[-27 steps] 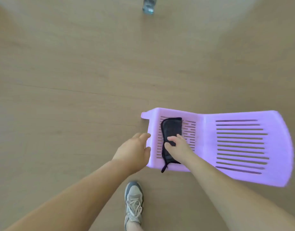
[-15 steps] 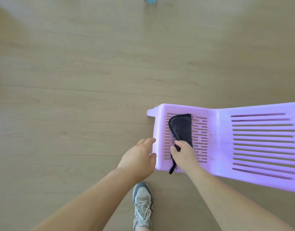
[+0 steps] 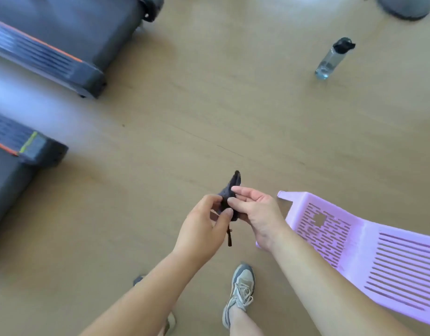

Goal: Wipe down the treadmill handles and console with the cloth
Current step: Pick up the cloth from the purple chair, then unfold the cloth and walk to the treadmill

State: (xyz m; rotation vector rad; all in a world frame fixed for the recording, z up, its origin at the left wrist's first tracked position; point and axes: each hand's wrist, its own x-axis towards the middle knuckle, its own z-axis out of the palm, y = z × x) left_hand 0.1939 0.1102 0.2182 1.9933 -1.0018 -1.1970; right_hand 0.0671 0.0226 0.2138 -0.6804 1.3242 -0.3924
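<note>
Hands, two of them, meet in the middle of the view above the wooden floor (image 3: pixel 233 105). The left hand (image 3: pixel 202 229) and the right hand (image 3: pixel 255 214) hold together one dark cloth (image 3: pixel 229 192), which looks like a small pouch. The grip of the left hand is pinching the near part of the cloth between thumb and fingers. The grip of the right hand is pinching the cloth from the right side, with the fingers curled over it. One pointed end of the cloth stands up on the far side of the hands, and one thin dark strap (image 3: pixel 229 236) hangs down from it on the near side.

To the right, near the right forearm, lies one lilac plastic chair (image 3: pixel 369 258) on its side, with many slots in its surface. The hands and cloth are just left of it and do not touch it.

On the left side two treadmills are partly visible, both blurred: one far treadmill (image 3: pixel 63 37) at the upper left and one nearer treadmill (image 3: pixel 15 166) at the left edge. Their handles and console are out of view.

One clear water bottle (image 3: pixel 332 59) with a black cap stands on the floor far right. One round grey base (image 3: pixel 405 6) shows at the far right corner. One grey shoe (image 3: pixel 240 289) is clearly seen near the bottom; a second is mostly hidden behind the left forearm.
</note>
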